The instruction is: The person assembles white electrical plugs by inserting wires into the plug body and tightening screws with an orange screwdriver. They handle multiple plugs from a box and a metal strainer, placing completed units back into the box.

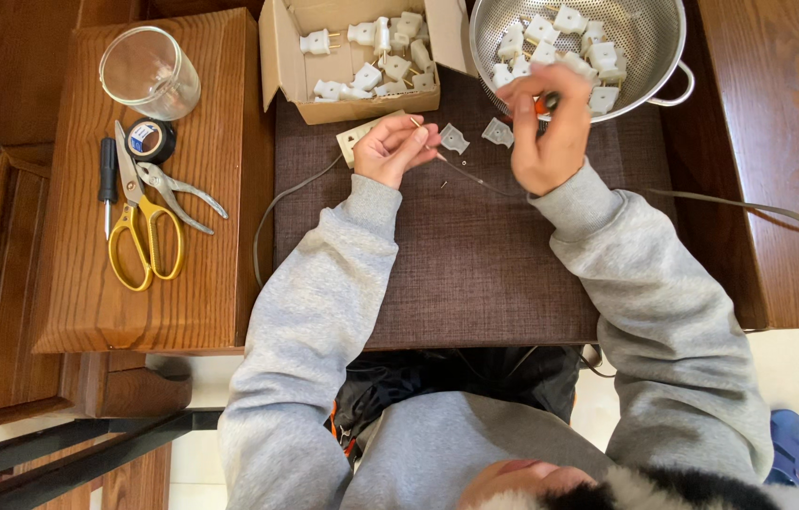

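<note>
My left hand (393, 146) pinches a small metal plug prong and the end of a thin grey cable (475, 178) over a brown mat (475, 274). Lifted above the mat, my right hand (548, 123) grips a small tool with an orange-and-black handle (542, 103). Between the hands lie two white plug cover pieces (454, 139) (498, 131). A white plug half (354, 138) lies under my left hand. Behind the hands, a cardboard box (286, 57) and a metal colander (664, 28) each hold several white plugs.
On the wooden stand at left are a glass jar (149, 71), a roll of black tape (149, 140), a small screwdriver (108, 179), yellow-handled scissors (142, 236) and pliers (178, 194). The grey cable (758, 210) runs off to the right across a wooden bench.
</note>
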